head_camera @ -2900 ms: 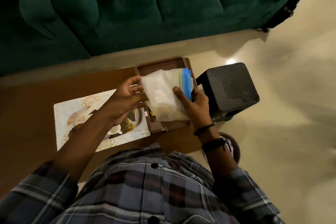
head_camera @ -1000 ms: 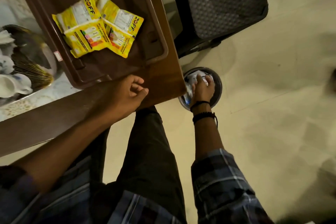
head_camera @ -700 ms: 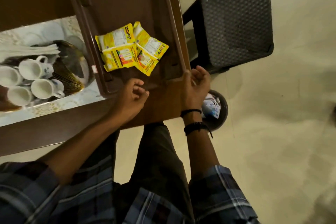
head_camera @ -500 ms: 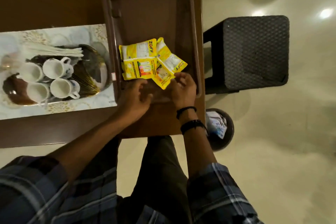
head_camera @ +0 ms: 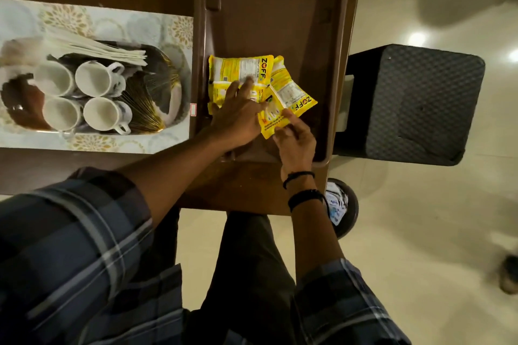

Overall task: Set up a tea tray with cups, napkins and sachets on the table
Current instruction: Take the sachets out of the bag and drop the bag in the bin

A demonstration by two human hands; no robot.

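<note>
A brown plastic tray (head_camera: 339, 70) lies on the wooden table's right end. Inside it sit several yellow ZOFF sachets (head_camera: 244, 67). My left hand (head_camera: 238, 115) rests flat on the lower sachets, fingers spread. My right hand (head_camera: 295, 140) pinches the near edge of the rightmost sachet (head_camera: 291, 98). To the left, a decorated oval platter (head_camera: 165, 87) carries several white cups (head_camera: 96, 78) and a stack of folded white napkins (head_camera: 92, 46).
A patterned placemat (head_camera: 117, 22) lies under the platter. A black textured stool (head_camera: 420, 103) stands right of the table. A dark round bin (head_camera: 343, 209) with wrappers sits on the floor by my right forearm. My legs are below the table edge.
The plastic bag I held went into the floor bin. Both hands came back up to the tray and now rest on the yellow sachets.
</note>
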